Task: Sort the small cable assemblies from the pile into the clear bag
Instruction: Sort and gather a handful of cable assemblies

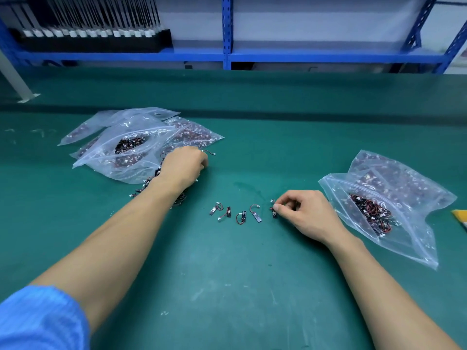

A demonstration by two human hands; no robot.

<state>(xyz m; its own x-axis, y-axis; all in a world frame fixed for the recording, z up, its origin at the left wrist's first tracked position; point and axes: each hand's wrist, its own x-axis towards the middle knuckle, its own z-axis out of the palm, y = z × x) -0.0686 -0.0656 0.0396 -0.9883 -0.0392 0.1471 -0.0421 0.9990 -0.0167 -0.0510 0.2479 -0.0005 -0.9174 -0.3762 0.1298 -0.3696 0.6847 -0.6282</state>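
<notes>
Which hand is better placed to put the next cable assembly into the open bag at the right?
Right. The right hand pinches a cable assembly close beside the open clear bag; the left hand is farther off, at the pile.

We are viewing a green bench mat (227, 286); behind it, blue steel shelving (227, 34) is standing before a pale wall (316, 18), carrying a black rack (96, 44).

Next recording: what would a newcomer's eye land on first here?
A short row of cable assemblies lies mid-table on the green mat, the right hand pinching the rightmost. The left hand curls over the loose pile beside a heap of clear bags at left; an open clear bag lies at right.
</notes>
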